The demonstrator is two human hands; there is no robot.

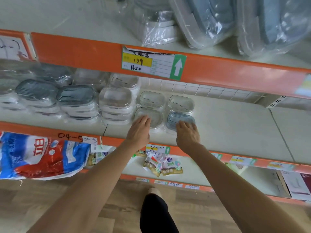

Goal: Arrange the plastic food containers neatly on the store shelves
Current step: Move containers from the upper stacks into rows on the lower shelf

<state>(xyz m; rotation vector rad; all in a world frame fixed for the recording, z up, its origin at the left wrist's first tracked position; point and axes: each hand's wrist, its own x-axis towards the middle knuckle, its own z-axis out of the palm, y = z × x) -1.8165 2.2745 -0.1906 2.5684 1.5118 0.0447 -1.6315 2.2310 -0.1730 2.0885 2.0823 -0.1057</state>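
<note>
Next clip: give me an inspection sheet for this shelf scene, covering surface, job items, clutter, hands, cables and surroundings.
Surface: pale middle shelf with orange front edge; right part bare.
Job's things: four single wrapped containers in a two-by-two block, the blue-lidded container front right, the clear-lidded container front left; stacks of wrapped containers to their left.
Clutter: small sachets loose on the shelf below.
Hands: left hand rests flat on the clear-lidded container; right hand rests on the blue-lidded container, fingers straight.
Cables: nothing seen.
Surroundings: price tag on the upper shelf edge, large wrapped tubs above, wooden floor.
</note>
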